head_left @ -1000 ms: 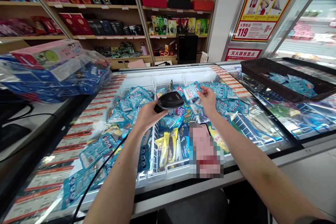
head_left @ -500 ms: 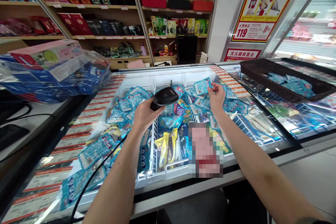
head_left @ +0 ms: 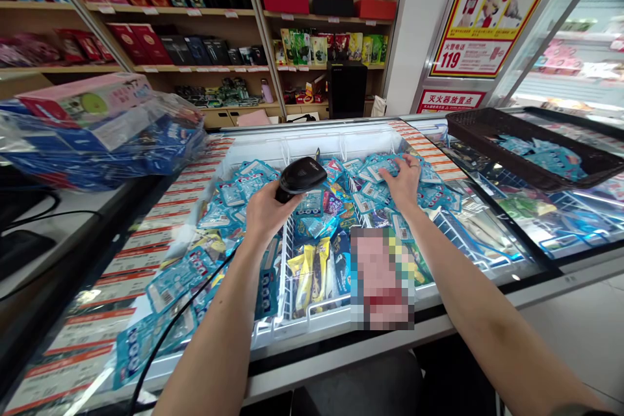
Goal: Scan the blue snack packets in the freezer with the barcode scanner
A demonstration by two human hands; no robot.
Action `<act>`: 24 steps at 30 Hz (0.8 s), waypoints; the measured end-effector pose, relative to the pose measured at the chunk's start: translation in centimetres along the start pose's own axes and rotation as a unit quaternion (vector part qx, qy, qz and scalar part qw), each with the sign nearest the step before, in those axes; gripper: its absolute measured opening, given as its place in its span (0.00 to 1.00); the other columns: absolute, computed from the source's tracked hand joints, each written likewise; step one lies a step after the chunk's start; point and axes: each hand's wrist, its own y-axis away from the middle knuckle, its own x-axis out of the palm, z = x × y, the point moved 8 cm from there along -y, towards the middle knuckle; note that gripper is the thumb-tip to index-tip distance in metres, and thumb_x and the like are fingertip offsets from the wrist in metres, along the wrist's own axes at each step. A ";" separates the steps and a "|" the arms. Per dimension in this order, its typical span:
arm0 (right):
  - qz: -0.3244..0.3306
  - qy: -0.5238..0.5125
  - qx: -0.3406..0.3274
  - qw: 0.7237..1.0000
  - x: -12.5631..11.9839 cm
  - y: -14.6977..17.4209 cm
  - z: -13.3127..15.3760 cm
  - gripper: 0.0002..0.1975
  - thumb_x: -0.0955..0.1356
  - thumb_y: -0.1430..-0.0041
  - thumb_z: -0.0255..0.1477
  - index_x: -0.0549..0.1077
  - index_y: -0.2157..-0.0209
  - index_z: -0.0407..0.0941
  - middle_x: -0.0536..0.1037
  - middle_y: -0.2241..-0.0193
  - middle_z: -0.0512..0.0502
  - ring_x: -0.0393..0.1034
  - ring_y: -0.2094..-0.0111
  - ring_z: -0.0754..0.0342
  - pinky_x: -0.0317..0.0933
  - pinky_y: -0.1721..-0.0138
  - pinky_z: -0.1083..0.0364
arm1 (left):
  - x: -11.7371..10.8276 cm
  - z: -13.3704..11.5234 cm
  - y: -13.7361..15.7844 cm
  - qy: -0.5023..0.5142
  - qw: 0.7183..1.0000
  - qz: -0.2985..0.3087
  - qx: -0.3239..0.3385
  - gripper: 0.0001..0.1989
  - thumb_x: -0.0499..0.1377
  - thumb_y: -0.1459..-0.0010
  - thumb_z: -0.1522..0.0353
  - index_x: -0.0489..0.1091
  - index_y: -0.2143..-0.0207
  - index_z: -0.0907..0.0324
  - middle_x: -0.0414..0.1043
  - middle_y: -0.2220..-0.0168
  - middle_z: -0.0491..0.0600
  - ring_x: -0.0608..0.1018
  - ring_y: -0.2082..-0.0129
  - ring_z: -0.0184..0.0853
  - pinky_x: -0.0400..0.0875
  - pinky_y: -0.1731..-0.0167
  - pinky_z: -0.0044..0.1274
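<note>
My left hand (head_left: 267,213) is wrapped round a black barcode scanner (head_left: 303,177), whose head points away over the freezer (head_left: 266,143). A black cable (head_left: 180,317) runs back from it along my forearm. At the right of the freezer, my right hand (head_left: 403,183) is spread over a pile of blue packets (head_left: 373,192), fingertips on or just above them. Thumb and fingers stand apart; I see no packet lifted in them. More blue packets (head_left: 246,187) lie heaped left of the scanner. Yellow-wrapped ice creams (head_left: 311,273) stand in a white wire basket (head_left: 287,279) in front.
A dark brown basket (head_left: 517,166) with blue packets rests on the freezer glass at right. Plastic-wrapped boxes (head_left: 112,143) are stacked at left. A pixelated patch (head_left: 383,279) covers something at the freezer's front edge. Shelves (head_left: 195,68) with goods line the back.
My right hand has lowered onto the pile and its pinch has opened; the blue packet it held up now lies among the others. The scanner has shifted slightly left.
</note>
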 end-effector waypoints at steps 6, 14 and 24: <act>0.092 0.124 -0.090 0.984 1.6 1.4 2.1 0.22 0.66 0.41 0.39 0.71 0.49 0.41 0.67 0.44 0.34 0.53 0.40 0.38 0.33 0.38 0.33 | -0.3 -0.2 0.1 0.006 1.000 -0.002 0.001 0.26 0.56 0.51 0.47 0.75 0.64 0.60 0.75 0.71 0.51 0.73 0.72 0.38 0.55 0.76 0.23; 0.118 0.127 -0.118 0.978 2.4 1.9 3.4 0.23 0.60 0.35 0.37 0.68 0.45 0.38 0.65 0.41 0.32 0.49 0.36 0.38 0.27 0.38 0.32 | -0.7 0.0 0.1 0.009 1.000 -0.019 -0.009 0.27 0.57 0.52 0.47 0.75 0.64 0.60 0.76 0.70 0.51 0.74 0.71 0.38 0.56 0.75 0.23; 0.381 -0.028 -0.314 0.869 6.6 7.3 12.3 0.25 0.61 0.34 0.35 0.60 0.37 0.48 0.66 0.40 0.42 0.57 0.38 0.45 0.42 0.36 0.38 | -1.5 1.5 -0.1 0.017 0.997 -0.059 -0.037 0.28 0.56 0.51 0.45 0.75 0.64 0.59 0.76 0.69 0.52 0.75 0.68 0.41 0.59 0.74 0.24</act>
